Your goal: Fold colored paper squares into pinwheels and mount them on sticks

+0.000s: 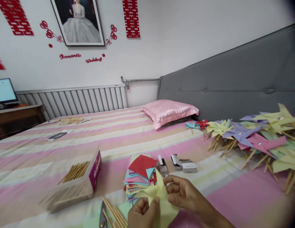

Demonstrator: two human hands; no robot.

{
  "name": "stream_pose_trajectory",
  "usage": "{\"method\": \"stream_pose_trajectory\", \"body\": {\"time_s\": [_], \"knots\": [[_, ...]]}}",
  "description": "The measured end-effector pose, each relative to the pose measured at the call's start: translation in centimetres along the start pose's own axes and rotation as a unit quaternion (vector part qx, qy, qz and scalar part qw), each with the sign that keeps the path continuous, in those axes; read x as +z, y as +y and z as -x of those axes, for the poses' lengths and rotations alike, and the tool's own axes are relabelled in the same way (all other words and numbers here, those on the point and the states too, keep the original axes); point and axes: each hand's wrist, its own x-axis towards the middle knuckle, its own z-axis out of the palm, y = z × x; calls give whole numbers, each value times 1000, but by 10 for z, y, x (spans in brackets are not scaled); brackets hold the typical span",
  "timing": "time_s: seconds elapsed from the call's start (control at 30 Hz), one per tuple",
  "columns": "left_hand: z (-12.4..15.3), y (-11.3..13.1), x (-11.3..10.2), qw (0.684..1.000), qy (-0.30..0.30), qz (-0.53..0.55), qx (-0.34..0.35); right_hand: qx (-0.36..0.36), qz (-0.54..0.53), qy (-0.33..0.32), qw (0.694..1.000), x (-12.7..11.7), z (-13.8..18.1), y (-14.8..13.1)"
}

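Note:
A pale yellow folded paper (159,198) sits between both hands low in the frame. My left hand (142,213) is closed on its lower left part. My right hand (185,194) pinches its right side with fingers bent. Just behind the hands lies a stack of coloured paper squares (140,175) with a red one on top. Wooden sticks (114,213) and a pair of scissors (102,217) lie left of my left hand.
A clear box of wooden sticks (73,180) stands at the left on the striped bed (114,133). Two staplers (163,166) and a staple box (188,165) lie behind the stack. A heap of finished pinwheels (256,136) fills the right. A pink pillow (169,110) rests by the grey headboard (233,79).

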Motion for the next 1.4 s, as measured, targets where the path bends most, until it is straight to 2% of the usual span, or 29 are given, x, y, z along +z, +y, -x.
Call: {"method": "stream_pose_trajectory", "body": {"time_s": [0.17, 0.23, 0.37, 0.47, 0.53, 0.8, 0.9, 1.0, 1.13, 1.23, 1.4], "knots": [[-9, 7, -14, 995, 43, 69, -50, -66, 73, 67, 993, -5, -1, -5], [-11, 8, -18, 993, 40, 91, -68, -76, 104, 53, 990, -5, 2, -5], [-12, 7, -19, 991, 15, 112, -67, -54, 216, -23, 975, 4, 10, -5], [-10, 4, -17, 990, 0, 125, -72, -53, 326, -29, 943, 13, 13, -6], [-9, 3, -14, 986, -20, 141, -82, -64, 346, -18, 936, 17, 13, -7], [-7, 1, -9, 976, -66, 175, -116, -79, 272, -44, 958, 15, 9, -4], [-6, 2, -9, 976, -64, 175, -113, -69, 290, -12, 955, 14, 10, -1], [-4, 3, -7, 984, -41, 148, -85, -64, 294, 21, 953, 14, 10, -1], [-1, 0, -3, 993, 4, 110, -31, -76, 228, 32, 970, 18, 8, -2], [-2, -2, -3, 996, 32, 88, -3, -54, 168, 45, 983, 22, 6, -2], [-1, 0, 0, 995, 63, 67, 28, -44, 149, 66, 986, 25, 3, 3]]}}
